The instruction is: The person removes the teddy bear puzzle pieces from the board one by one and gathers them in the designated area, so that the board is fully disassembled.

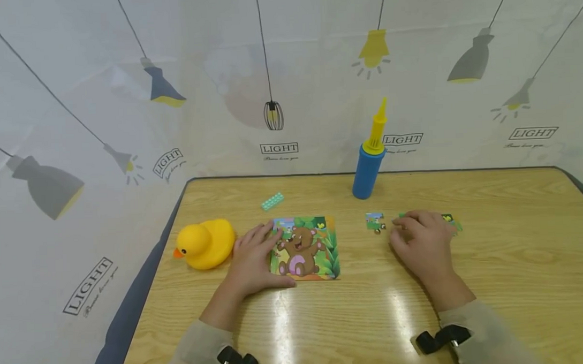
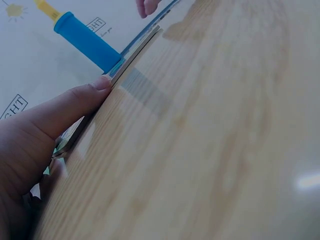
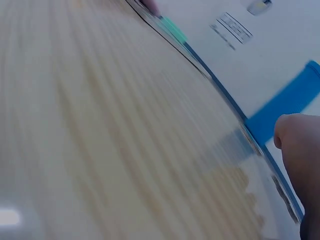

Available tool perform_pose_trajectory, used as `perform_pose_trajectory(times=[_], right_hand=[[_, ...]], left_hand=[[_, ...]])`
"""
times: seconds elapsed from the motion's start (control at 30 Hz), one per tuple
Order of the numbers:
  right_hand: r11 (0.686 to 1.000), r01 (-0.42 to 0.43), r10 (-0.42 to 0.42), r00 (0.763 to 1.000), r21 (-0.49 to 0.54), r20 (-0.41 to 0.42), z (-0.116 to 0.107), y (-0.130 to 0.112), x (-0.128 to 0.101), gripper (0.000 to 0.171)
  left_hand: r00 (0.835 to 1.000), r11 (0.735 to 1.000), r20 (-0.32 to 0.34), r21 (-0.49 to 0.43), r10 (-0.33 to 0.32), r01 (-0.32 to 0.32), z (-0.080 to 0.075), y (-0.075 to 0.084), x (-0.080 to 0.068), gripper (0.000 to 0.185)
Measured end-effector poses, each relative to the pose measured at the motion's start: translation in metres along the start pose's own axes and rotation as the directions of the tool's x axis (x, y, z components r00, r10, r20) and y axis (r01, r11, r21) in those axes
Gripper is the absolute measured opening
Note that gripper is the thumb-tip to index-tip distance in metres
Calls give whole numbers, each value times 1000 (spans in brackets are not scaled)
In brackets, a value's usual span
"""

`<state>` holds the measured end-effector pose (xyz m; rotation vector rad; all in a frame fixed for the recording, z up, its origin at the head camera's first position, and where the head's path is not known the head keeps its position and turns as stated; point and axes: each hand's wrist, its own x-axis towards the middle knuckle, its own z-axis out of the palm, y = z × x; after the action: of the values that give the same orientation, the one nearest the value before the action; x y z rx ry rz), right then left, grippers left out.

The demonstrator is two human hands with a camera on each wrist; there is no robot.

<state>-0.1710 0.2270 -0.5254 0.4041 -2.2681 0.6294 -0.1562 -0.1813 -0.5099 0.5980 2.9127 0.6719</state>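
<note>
Puzzle pieces [image 1: 451,220] lie flat on the wooden table [image 1: 469,304] under the right hand [image 1: 421,242], right of the bear puzzle board [image 1: 305,248]; they are judged thin, light, stiff card — best pinched at an edge; whether the curled fingers are clamped on one cannot be told. The left hand [image 1: 255,258] is laid on the board's left edge, fingers straight and slightly apart — a loose piece [image 1: 375,221] lies between.

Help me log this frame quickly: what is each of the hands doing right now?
Left hand: open, fingers resting flat on the bear puzzle, steadying it.
Right hand: fingers curled over loose puzzle pieces; a firm grip cannot be told.
</note>
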Motion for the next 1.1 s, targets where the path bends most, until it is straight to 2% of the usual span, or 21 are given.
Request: perform_pose_trajectory(times=[0.2, 0.57, 0.77, 1.1], right_hand=[[995, 65, -68, 997, 76, 44, 24, -34, 7, 14], [979, 96, -118, 986, 179, 117, 57, -86, 16, 12], [969, 121, -162, 970, 217, 183, 73, -112, 19, 18], [963, 120, -192, 934, 243, 303, 85, -142, 26, 22]], left_hand=[[1000, 1000, 5, 9, -2, 2, 2, -2, 1, 129], [1000, 1000, 1, -4, -6, 6, 0, 0, 0, 128], [1000, 1000, 4, 1, -12, 12, 2, -1, 1, 128], [1000, 1000, -2, 8, -9, 9, 1, -1, 1, 126]])
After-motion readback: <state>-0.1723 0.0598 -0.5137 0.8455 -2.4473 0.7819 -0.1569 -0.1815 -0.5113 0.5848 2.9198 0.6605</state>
